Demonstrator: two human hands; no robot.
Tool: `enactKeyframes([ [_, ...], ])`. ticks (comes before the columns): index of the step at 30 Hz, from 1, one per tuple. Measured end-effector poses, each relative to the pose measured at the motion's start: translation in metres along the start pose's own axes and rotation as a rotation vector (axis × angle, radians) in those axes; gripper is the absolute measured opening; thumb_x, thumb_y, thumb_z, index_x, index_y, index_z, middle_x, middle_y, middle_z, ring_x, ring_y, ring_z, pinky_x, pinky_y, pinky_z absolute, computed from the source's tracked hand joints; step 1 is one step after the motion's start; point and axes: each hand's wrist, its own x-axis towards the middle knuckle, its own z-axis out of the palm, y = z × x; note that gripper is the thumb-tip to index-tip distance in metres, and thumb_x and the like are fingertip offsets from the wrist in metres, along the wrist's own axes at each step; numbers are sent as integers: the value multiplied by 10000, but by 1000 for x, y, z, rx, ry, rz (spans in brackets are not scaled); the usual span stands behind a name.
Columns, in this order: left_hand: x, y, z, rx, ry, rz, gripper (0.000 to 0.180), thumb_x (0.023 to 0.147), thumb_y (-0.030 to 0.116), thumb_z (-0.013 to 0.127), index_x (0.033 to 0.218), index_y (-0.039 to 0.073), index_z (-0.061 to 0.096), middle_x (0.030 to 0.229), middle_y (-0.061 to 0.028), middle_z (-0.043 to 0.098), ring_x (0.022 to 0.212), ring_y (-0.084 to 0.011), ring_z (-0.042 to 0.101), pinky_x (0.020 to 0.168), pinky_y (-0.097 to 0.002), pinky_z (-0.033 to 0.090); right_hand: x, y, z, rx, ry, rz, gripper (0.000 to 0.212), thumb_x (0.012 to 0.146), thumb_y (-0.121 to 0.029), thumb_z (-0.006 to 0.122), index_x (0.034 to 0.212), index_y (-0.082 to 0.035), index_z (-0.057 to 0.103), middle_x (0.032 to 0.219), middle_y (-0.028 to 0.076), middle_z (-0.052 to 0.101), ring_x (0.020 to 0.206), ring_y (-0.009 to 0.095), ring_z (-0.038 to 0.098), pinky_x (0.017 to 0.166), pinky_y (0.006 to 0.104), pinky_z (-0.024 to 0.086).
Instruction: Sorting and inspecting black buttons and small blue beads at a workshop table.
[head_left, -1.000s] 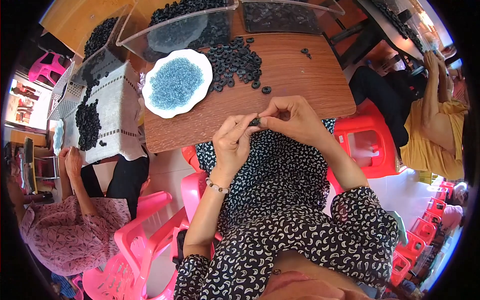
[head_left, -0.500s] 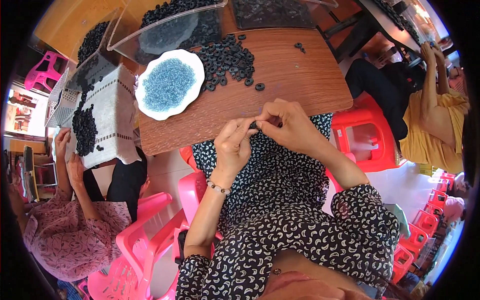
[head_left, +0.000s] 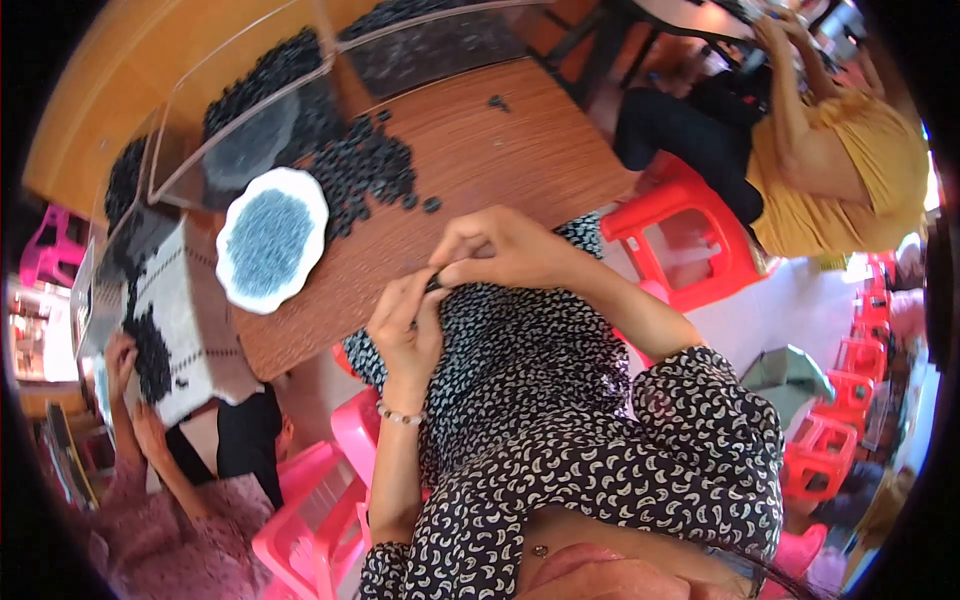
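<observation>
My left hand (head_left: 405, 328) pinches a small black plastic piece (head_left: 434, 284) between thumb and fingertips, just off the table's near edge above my lap. From the right, the closed thumb and forefinger of my right hand (head_left: 492, 252) meet at the same piece; whether a bead is between them is too small to tell. Left of my hands stands a white scalloped plate (head_left: 315, 222) filled with tiny clear bluish beads (head_left: 268, 243). Behind it spreads a heap of black plastic pieces (head_left: 372, 170), with a single black piece (head_left: 431, 205) at its near end.
Clear bins (head_left: 180, 168) of black parts line the wooden table's (head_left: 500, 150) far side. Two loose bits (head_left: 498, 103) lie far right. At left, a co-worker's hands (head_left: 122, 362) work beside a cloth-covered table (head_left: 205, 350). A red stool (head_left: 680, 235) and a yellow-clad person (head_left: 850, 170) are right.
The view has turned, so table, plate and heap sit further left and appear tilted. Both hands appear lower and further left, still together at the small black piece.
</observation>
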Motion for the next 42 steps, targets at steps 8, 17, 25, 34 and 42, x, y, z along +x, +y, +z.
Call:
enactKeyframes([
  [8, -1, 2, -4, -57, 15, -42, 192, 950, 15, 669, 1121, -62, 712, 1101, -120, 647, 1019, -218, 629, 889, -305, 509, -2, 11, 9, 226, -45, 113, 441, 934, -338, 766, 1156, 34, 676, 973, 63, 717, 836, 99, 640, 724, 253, 541],
  [17, -7, -19, -7, -74, 42, 6, 207, 994, 120, 669, 1097, -51, 721, 1253, -95, 549, 1123, -224, 562, 968, -351, 461, 12, 20, 27, 413, -222, 50, 475, 998, -433, 660, 1125, 18, 737, 1024, 64, 728, 950, 126, 646, 754, 284, 568],
  [25, -9, -29, -12, -50, 50, 23, 219, 996, 142, 674, 1133, -20, 728, 1274, -100, 547, 1152, -239, 558, 979, -363, 460, 19, 22, 31, 470, -270, 47, 485, 992, -431, 669, 1123, 32, 733, 1036, 94, 729, 969, 167, 661, 789, 305, 582],
  [34, -10, -33, -19, 19, 1, 106, 229, 1011, 178, 657, 1125, -6, 732, 1174, -93, 560, 1095, -246, 553, 938, -371, 465, 20, 32, 47, 490, -146, -2, 386, 971, -313, 696, 1048, 62, 750, 953, 108, 747, 860, 159, 683, 812, 287, 570],
  [42, -11, -41, -17, 35, 70, 85, 211, 995, 105, 669, 1149, -35, 705, 1188, -94, 570, 1074, -221, 572, 917, -352, 483, 21, 21, 51, 448, -95, -16, 412, 997, -347, 663, 1023, 54, 755, 891, 69, 732, 830, 134, 670, 751, 268, 565],
])
